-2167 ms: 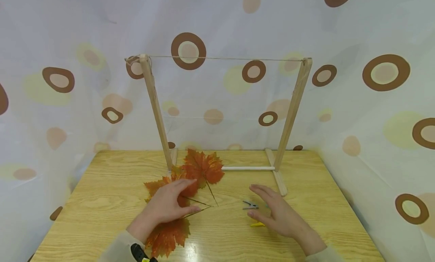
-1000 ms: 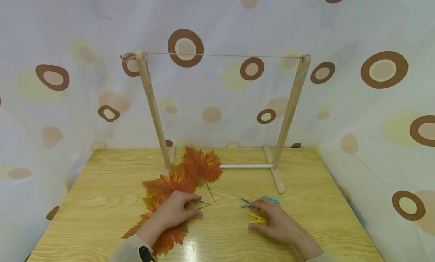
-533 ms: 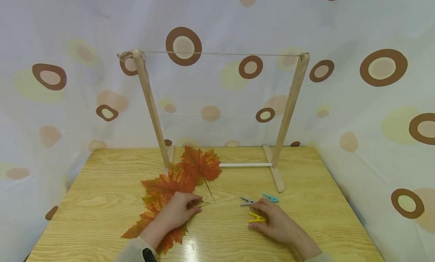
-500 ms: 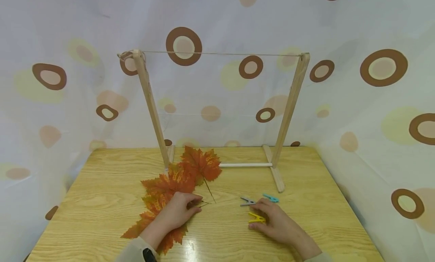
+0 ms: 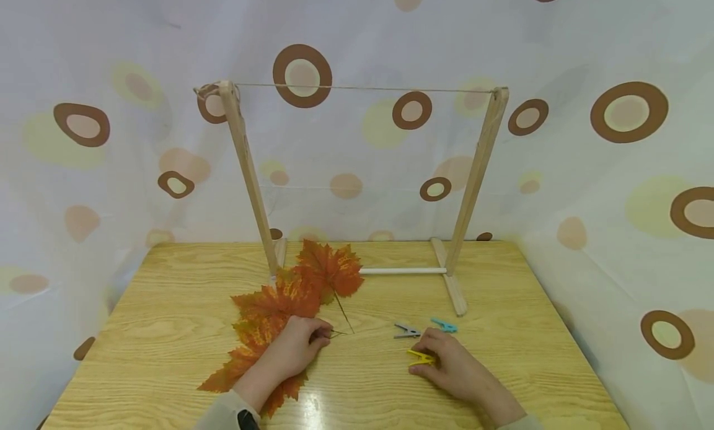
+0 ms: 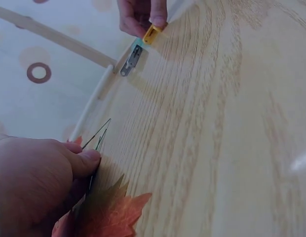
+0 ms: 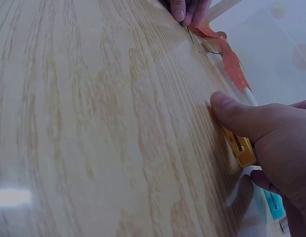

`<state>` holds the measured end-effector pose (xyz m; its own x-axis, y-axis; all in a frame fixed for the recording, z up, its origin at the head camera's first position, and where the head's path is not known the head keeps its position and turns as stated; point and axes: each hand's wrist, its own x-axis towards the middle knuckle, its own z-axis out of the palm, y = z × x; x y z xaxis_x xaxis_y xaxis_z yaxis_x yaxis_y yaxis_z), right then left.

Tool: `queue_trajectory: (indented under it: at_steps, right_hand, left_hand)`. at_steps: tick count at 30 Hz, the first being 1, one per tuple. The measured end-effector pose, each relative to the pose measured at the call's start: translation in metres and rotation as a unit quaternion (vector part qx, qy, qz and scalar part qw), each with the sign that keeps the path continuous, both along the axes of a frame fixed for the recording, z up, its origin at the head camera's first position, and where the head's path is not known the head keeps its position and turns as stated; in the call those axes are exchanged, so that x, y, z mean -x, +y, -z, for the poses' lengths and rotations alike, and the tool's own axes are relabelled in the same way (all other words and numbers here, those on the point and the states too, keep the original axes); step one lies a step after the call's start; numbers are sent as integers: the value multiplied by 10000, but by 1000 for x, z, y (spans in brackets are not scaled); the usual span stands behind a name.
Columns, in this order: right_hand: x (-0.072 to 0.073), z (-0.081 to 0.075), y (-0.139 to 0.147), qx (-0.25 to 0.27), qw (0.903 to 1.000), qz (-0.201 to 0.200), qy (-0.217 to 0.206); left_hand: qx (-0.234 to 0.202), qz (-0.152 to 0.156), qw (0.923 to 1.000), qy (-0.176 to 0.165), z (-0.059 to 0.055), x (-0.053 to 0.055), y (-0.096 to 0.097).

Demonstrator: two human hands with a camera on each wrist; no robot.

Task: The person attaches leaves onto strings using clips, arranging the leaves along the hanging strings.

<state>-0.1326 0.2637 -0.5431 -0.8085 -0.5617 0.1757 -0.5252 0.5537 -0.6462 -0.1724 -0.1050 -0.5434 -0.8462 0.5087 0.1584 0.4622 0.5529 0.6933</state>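
My left hand (image 5: 294, 348) pinches the thin stem (image 6: 97, 143) of an artificial maple leaf between thumb and fingers, low over the table. Orange-red maple leaves (image 5: 279, 303) lie under and around it, partly hidden by the hand and forearm. Another maple leaf (image 5: 334, 270) sits farther back, its dark stem pointing toward me. On the right, my right hand (image 5: 454, 363) holds a yellow clothespin (image 5: 421, 358) between thumb and fingers. Just beyond those fingers lie a grey clothespin (image 5: 407, 331) and a turquoise clothespin (image 5: 444, 325).
A wooden frame stands at the back, with a left post (image 5: 245, 170), a right post (image 5: 478, 176) and a twine line (image 5: 362, 88) strung between their tops. A white rod (image 5: 404, 271) joins its feet. Patterned cloth (image 5: 357, 145) surrounds the wooden table (image 5: 184, 331).
Both hands have come down to the table. The left fingers have closed on a leaf stem, and the right fingers have closed around the yellow clothespin.
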Motion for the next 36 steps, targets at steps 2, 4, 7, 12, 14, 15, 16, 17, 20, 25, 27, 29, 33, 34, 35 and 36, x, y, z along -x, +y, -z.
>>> queue_trajectory:
  at_steps: [2, 4, 7, 12, 14, 15, 16, 17, 20, 25, 27, 29, 33, 34, 35, 36]
  right_hand:
    - [0, 0, 0, 3, 10000, -7, -7]
    - [0, 0, 1, -19, 10000, 1, -28]
    - [1, 0, 1, -90, 9999, 76, -44]
    - [2, 0, 0, -247, 9991, 311, -144]
    - [1, -1, -1, -294, 9986, 398, -201]
    - [1, -2, -1, -310, 9982, 438, -249]
    - [0, -3, -1, -318, 9980, 470, -282]
    - [0, -3, -1, -329, 9977, 497, -308]
    - [-2, -6, -2, -317, 9974, 556, -329]
    - [-3, -7, -3, -159, 9984, 531, -56]
    - [-2, -8, -3, -87, 9987, 487, 89]
    - [-2, -8, -4, -55, 9988, 458, 170]
    - [-2, -10, -5, -34, 9989, 389, 245]
    - [-2, -11, -5, -17, 9990, 355, 258]
    - [-2, -11, -5, 2, 9990, 325, 296]
    - [-2, -11, -5, 39, 9990, 288, 343]
  left_hand:
    - [9, -2, 10000, 14, 0, 0, 0]
    - [-6, 14, 10000, 31, 0, 0, -1]
    - [-43, 54, 9999, 125, -2, 1, -2]
    - [-82, 75, 9997, 231, -7, 2, -4]
    - [-60, 68, 9998, 201, -9, 3, -5]
    - [-21, 49, 9998, 172, -9, 3, -5]
    - [-8, 50, 9999, 156, -10, 3, -5]
    - [-1, 49, 9999, 131, -11, 3, -6]
    - [32, 52, 10000, 72, -14, 3, -7]
    - [124, 19, 9998, 133, -17, 3, -8]
    - [155, -20, 9997, 193, -18, 3, -8]
    - [163, -47, 9995, 257, -19, 2, -9]
    - [96, -22, 9993, 354, -24, 1, -10]
    - [80, 13, 9992, 389, -26, 1, -10]
    - [84, 32, 9993, 372, -29, 1, -11]
    - [99, 60, 9992, 374, -32, 1, -11]
